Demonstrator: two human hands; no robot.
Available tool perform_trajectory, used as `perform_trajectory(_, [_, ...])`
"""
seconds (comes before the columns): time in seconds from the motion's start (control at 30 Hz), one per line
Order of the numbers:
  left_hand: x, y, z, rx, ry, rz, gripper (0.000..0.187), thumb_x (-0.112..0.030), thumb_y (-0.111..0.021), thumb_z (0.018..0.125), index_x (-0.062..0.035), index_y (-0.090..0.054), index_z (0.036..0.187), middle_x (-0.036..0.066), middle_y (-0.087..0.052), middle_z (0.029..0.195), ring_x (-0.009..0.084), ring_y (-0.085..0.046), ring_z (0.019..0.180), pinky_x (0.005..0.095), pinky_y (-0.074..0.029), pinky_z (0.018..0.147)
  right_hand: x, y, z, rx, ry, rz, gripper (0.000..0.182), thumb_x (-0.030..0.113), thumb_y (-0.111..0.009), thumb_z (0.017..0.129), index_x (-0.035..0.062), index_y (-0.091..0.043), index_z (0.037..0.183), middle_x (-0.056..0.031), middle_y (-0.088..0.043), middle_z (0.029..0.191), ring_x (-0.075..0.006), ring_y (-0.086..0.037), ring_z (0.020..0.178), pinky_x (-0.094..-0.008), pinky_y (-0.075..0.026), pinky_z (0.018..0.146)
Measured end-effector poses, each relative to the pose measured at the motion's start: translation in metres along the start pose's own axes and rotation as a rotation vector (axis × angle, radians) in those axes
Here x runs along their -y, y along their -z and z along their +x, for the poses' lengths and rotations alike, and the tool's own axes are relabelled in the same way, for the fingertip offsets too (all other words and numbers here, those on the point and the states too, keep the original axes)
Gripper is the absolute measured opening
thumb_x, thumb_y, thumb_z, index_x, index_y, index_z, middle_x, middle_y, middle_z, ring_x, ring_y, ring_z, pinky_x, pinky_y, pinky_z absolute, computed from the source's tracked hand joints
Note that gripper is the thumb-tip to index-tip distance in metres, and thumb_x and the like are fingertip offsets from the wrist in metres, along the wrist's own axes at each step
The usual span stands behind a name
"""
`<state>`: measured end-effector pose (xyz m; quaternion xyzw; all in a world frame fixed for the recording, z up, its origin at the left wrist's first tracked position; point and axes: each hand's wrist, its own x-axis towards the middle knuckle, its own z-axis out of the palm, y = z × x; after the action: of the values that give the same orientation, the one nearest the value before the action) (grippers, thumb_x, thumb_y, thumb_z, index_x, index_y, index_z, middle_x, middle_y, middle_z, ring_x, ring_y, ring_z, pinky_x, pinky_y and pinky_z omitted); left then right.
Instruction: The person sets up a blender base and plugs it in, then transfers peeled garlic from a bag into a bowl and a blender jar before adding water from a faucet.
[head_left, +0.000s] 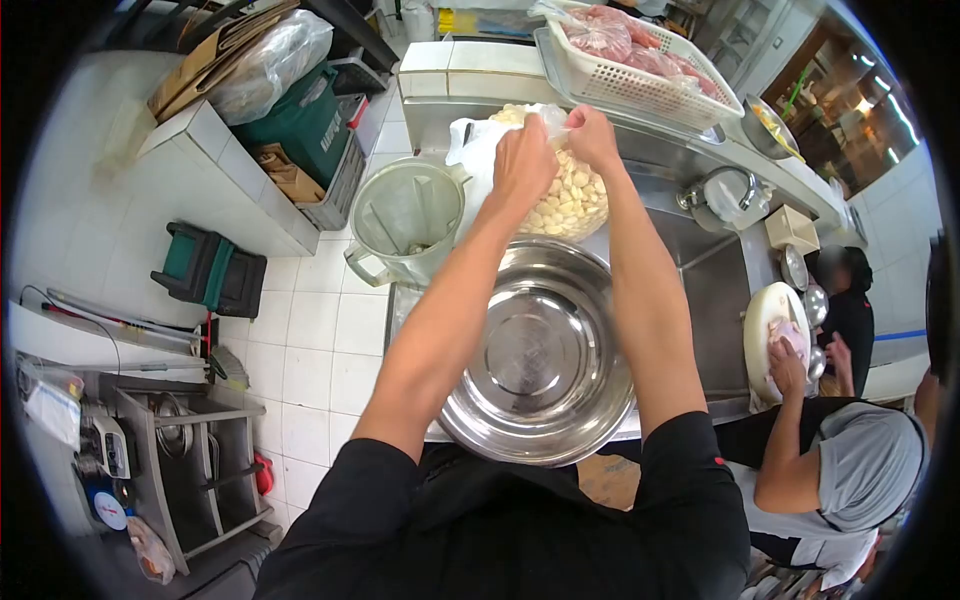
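At the back of the counter sits a clear plastic bag [568, 205] full of pale yellow pieces that look like peeled garlic cloves. My left hand [527, 163] and my right hand [594, 138] pinch the gathered top of this bag, one on each side, fingers closed. Beneath my forearms lies a wide steel bowl [530, 355] with nothing in it. White plastic [478, 155] hangs beside my left hand. A cloudy blender jug [408, 215] with a handle stands left of the bag.
The steel sink [710, 300] lies to my right. Behind it, a white basket [650, 70] holds bagged meat. At right, a co-worker in a grey cap [870, 465] handles meat on a white board [765, 350]; another person [850, 310] stands beyond.
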<state>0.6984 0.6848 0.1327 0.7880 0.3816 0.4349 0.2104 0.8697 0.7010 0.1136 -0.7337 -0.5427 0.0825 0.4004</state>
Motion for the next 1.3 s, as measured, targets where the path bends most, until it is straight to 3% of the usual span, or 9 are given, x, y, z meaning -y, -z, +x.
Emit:
perform_trajectory(0.3, [-0.007,-0.003,0.07,0.415,0.023,0.586,0.046,-0.03,-0.076,0.069,-0.0072,-0.058,0.104,0.016,-0.068,0.099,0.0337,-0.066,0.094,0.0436,-0.053,0.076,0.048,0.002,-0.043,-0.222,0.26,-0.003,0.025,-0.005,-0.058,0.068,0.0038,-0.051,0.09,-0.0199,-0.059,0.091,-0.0403,-0.056,0.089,-0.0474,-0.043,0.074])
perform_trajectory(0.5, [0.011,-0.034,0.082,0.537,-0.138,0.695,0.025,-0.021,-0.063,0.078,-0.0102,-0.063,0.1,0.012,-0.069,0.098,0.0315,-0.066,0.093,0.0443,-0.052,0.074,0.035,-0.002,-0.065,-0.139,0.235,-0.054,0.024,-0.006,-0.056,0.071,0.0044,-0.049,0.091,-0.0204,-0.053,0.091,-0.0424,-0.054,0.085,-0.05,-0.042,0.072])
perform_trajectory(0.57, [0.025,-0.039,0.09,0.476,-0.167,0.728,0.023,-0.019,-0.06,0.079,-0.0109,-0.063,0.1,0.012,-0.068,0.099,0.0311,-0.066,0.094,0.0448,-0.052,0.074,0.031,-0.002,-0.064,-0.192,0.245,-0.12,0.032,-0.012,-0.052,0.066,0.0053,-0.056,0.093,-0.0192,-0.053,0.084,-0.0381,-0.054,0.085,-0.0453,-0.043,0.073])
perform_trajectory(0.63, [0.042,-0.033,0.099,0.44,-0.209,0.772,0.021,-0.016,-0.058,0.079,-0.0117,-0.063,0.1,0.011,-0.068,0.099,0.0307,-0.065,0.095,0.0454,-0.052,0.074,0.03,-0.003,-0.072,-0.087,0.247,-0.102,0.038,-0.01,-0.052,0.069,0.0084,-0.06,0.101,-0.0205,-0.052,0.102,-0.038,-0.053,0.093,-0.0447,-0.045,0.081])
perform_trajectory(0.73, [0.057,-0.019,0.111,0.356,-0.191,0.771,0.022,-0.015,-0.057,0.08,-0.0125,-0.063,0.101,0.012,-0.066,0.103,0.0321,-0.063,0.099,0.048,-0.052,0.076,0.042,-0.005,-0.078,-0.065,0.355,-0.434,0.02,0.006,-0.054,0.078,0.0081,-0.064,0.097,-0.0165,-0.048,0.116,-0.0377,-0.05,0.1,-0.0479,-0.048,0.075])
perform_trajectory(0.87, [0.041,0.014,0.123,0.441,-0.196,0.816,0.028,-0.022,-0.062,0.078,-0.0141,-0.063,0.105,0.014,-0.064,0.104,0.0345,-0.062,0.099,0.049,-0.051,0.079,0.052,-0.004,-0.078,-0.063,0.296,-0.724,0.015,0.013,-0.059,0.077,0.0108,-0.067,0.09,-0.0114,-0.054,0.104,-0.0303,-0.049,0.097,-0.0442,-0.043,0.071])
perform_trajectory(1.13, [0.067,0.01,0.123,0.343,-0.142,0.708,0.032,-0.03,-0.064,0.077,-0.0144,-0.064,0.105,0.016,-0.063,0.104,0.0359,-0.063,0.096,0.0478,-0.051,0.082,0.059,0.019,-0.135,-0.026,0.393,-0.64,0.011,0.011,-0.061,0.07,0.007,-0.069,0.077,-0.0102,-0.053,0.101,-0.0297,-0.047,0.1,-0.0428,-0.04,0.079])
perform_trajectory(1.23, [0.062,0.002,0.118,0.367,-0.165,0.688,0.024,-0.019,-0.061,0.075,-0.0089,-0.068,0.096,0.015,-0.066,0.098,0.0365,-0.064,0.094,0.0476,-0.052,0.08,0.051,0.031,-0.148,0.007,0.361,-0.564,0.013,0.009,-0.061,0.066,0.0047,-0.068,0.076,-0.0112,-0.052,0.106,-0.0307,-0.046,0.104,-0.043,-0.038,0.084])
perform_trajectory(1.3, [0.06,-0.01,0.114,0.221,-0.027,0.558,0.021,-0.016,-0.059,0.077,-0.008,-0.069,0.093,0.017,-0.067,0.098,0.0367,-0.064,0.094,0.0473,-0.052,0.08,0.047,0.036,-0.136,0.033,0.669,-0.48,0.015,0.008,-0.061,0.063,0.0021,-0.067,0.076,-0.0112,-0.052,0.111,-0.0319,-0.044,0.11,-0.0452,-0.038,0.087])
